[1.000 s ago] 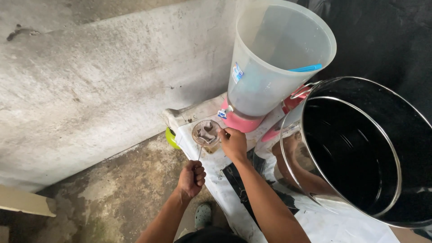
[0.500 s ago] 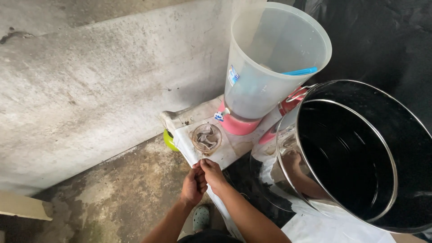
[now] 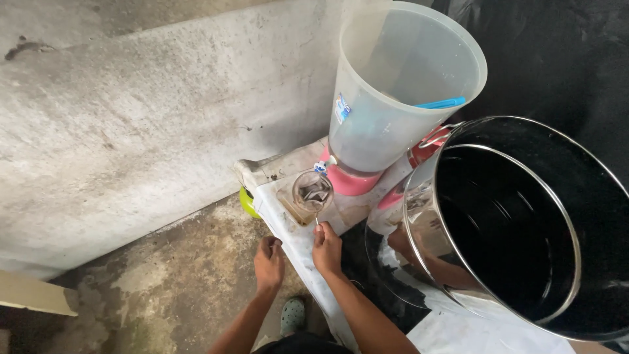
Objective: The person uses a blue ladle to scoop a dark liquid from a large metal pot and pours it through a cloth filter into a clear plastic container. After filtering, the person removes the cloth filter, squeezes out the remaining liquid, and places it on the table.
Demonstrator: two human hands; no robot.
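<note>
A clear cup (image 3: 303, 204) with a brown cloth strainer (image 3: 312, 190) in it stands on a stained white ledge (image 3: 295, 244), just below the tap of a translucent water dispenser (image 3: 400, 85) with a pink base. My right hand (image 3: 327, 250) is right below the cup, its fingers pinched on the strainer's thin metal handle (image 3: 317, 222). My left hand (image 3: 268, 263) is beside it with curled fingers at the ledge's left edge. I see nothing in it.
A large shiny steel pot (image 3: 511, 229) with a dark inside stands close on the right. A rough concrete wall (image 3: 131, 131) fills the left, with bare concrete floor (image 3: 177, 288) below. A green object (image 3: 247, 203) peeks out under the ledge. A foot in a sandal (image 3: 292, 315) is by the ledge.
My right hand left the cup's rim, dropped back beside my left hand, then moved up to the strainer's handle. The left hand moved slightly right, to the ledge edge.
</note>
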